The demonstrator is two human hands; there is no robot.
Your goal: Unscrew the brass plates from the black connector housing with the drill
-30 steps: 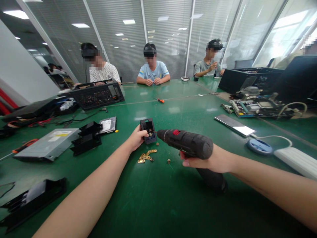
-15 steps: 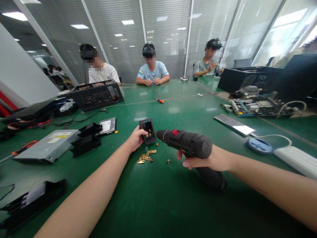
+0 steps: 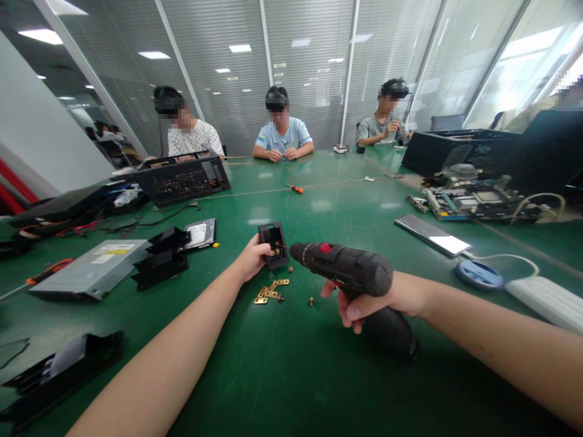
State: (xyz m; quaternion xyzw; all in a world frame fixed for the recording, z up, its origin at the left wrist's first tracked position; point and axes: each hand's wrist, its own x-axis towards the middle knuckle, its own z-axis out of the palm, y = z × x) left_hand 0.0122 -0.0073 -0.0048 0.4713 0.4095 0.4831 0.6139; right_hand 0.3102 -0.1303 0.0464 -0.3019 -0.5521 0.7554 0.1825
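Holding a small black box upright on the green table, the left hand has its fingers clamped on the box's side, with the open face turned toward the drill. My guess is that braces it so it can't slide away from the bit, whose tip sits right in the opening. The right hand is wrapped tight around the drill's handle, keeping the body level and aimed at the box.

Just below the left-hand grip lie some brass plates and a loose screw, probably left there for easy reach. Further out past the left hand are black brackets and a grey disc drive. Beyond the right hand there's a phone. Other people sit at the far end.
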